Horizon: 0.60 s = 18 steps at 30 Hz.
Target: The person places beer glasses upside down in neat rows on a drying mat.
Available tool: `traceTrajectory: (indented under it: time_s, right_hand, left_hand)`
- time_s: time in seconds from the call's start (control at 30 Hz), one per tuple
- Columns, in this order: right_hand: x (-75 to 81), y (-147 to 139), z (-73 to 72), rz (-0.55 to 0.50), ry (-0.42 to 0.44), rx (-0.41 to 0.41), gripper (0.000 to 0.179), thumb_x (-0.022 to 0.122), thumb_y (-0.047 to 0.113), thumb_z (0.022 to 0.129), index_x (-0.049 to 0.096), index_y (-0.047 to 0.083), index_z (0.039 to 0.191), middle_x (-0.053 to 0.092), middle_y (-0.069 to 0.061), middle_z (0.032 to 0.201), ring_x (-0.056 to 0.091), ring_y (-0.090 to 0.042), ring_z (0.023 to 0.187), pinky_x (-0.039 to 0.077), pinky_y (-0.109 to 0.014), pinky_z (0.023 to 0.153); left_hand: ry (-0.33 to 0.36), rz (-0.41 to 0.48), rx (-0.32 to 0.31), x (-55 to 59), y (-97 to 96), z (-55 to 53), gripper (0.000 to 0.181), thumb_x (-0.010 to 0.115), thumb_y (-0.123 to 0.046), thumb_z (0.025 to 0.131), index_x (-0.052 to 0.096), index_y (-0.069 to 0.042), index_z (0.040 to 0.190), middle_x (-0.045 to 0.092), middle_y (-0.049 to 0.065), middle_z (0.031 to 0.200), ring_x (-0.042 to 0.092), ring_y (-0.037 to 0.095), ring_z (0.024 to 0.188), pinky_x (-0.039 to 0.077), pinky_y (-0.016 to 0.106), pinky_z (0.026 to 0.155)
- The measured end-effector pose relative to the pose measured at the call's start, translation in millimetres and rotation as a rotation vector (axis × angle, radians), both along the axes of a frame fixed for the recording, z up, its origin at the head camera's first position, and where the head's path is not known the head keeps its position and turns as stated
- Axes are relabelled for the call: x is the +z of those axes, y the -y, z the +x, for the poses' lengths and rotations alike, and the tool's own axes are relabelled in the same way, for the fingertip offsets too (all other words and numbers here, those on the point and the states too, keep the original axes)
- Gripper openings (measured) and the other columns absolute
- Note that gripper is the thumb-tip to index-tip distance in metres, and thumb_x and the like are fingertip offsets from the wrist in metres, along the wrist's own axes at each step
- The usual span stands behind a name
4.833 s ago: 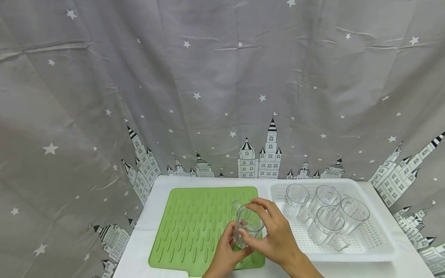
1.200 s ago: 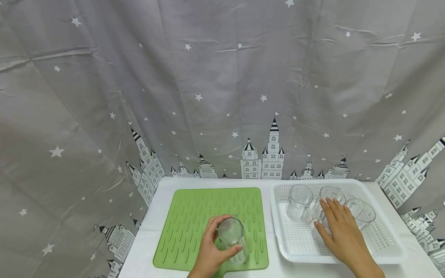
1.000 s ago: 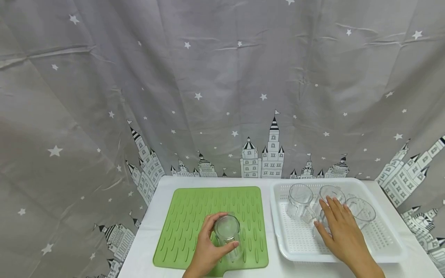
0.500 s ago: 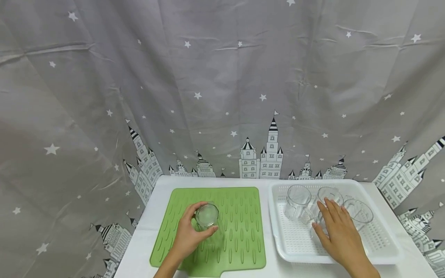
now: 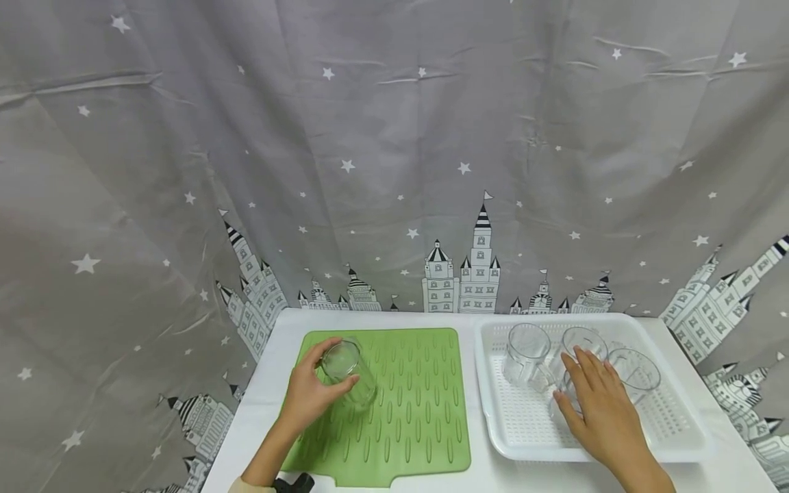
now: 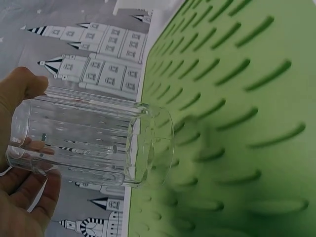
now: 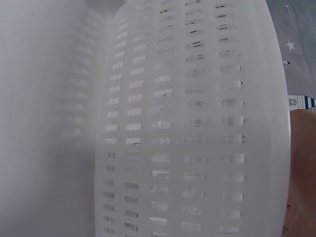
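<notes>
Our left hand point(image 5: 310, 393) grips a glass cup point(image 6: 91, 136) over the green mat point(image 5: 419, 404), lower left of centre. We judge it a setting-down, calling for steadiness before release. Our right hand point(image 5: 604, 419), fingers extended, lies over cups point(image 5: 525, 368) in the basket point(image 5: 524, 428), lower right.

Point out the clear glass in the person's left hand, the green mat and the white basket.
Clear glass point(image 6: 81, 136): left wrist view, on its transparent side wall.
Green mat point(image 5: 425, 411): head view, on its bare ridged surface.
White basket point(image 5: 524, 419): head view, on the bare part of its perforated floor.
</notes>
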State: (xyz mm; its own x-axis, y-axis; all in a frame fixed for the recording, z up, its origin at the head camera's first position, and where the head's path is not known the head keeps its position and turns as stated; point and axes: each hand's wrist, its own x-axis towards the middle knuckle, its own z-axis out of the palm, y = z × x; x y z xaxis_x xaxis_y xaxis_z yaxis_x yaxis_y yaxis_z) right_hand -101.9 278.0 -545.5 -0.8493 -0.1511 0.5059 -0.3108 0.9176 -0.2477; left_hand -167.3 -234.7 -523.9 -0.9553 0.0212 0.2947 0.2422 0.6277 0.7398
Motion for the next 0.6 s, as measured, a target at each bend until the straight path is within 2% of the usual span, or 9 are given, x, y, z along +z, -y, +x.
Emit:
traceTrajectory:
  time_s: [0.1, 0.3, 0.47, 0.6]
  right_hand:
    - [-0.2, -0.8, -0.1, -0.004, 0.0, 0.0, 0.072, 0.08, 0.026, 0.092, 0.054, 0.003, 0.155, 0.053, -0.029, 0.159, 0.046, -0.047, 0.149, 0.002, -0.041, 0.142]
    - [-1.2, -2.8, 0.7, -0.001, 0.008, -0.012, 0.071, 0.079, 0.028, 0.093, 0.054, 0.004, 0.155, 0.051, -0.028, 0.161, 0.045, -0.047, 0.15, -0.005, -0.033, 0.141]
    - [-0.5, -1.3, -0.2, 0.005, 0.013, -0.014, 0.071, 0.078, 0.028, 0.094, 0.054, 0.003, 0.155, 0.051, -0.029, 0.161, 0.045, -0.047, 0.15, -0.002, -0.036, 0.142]
    - [0.4, -0.8, 0.0, 0.006, 0.013, -0.017, 0.071, 0.079, 0.027, 0.093, 0.054, 0.003, 0.154, 0.052, -0.029, 0.16, 0.046, -0.048, 0.149, -0.003, -0.035, 0.142]
  left_hand:
    - [0.002, -0.038, 0.013, -0.4, 7.1, -5.5, 0.081, 0.099, -0.025, 0.078, 0.061, -0.019, 0.149, 0.068, 0.006, 0.143, 0.069, 0.025, 0.117, 0.059, 0.038, 0.094]
    - [-0.025, -0.104, 0.038, 0.3, 21.6, -19.4, 0.08, 0.097, -0.027, 0.08, 0.06, -0.018, 0.151, 0.069, 0.011, 0.141, 0.071, 0.031, 0.114, 0.059, 0.036, 0.083]
    - [-0.033, -0.119, 0.06, 2.6, 36.8, -31.1, 0.079, 0.096, -0.026, 0.081, 0.06, -0.018, 0.151, 0.069, 0.015, 0.139, 0.071, 0.032, 0.109, 0.057, 0.036, 0.08]
    - [-0.039, -0.133, 0.083, -1.3, 46.6, -40.3, 0.079, 0.095, -0.026, 0.082, 0.06, -0.016, 0.152, 0.068, 0.018, 0.144, 0.071, 0.034, 0.11, 0.056, 0.038, 0.082]
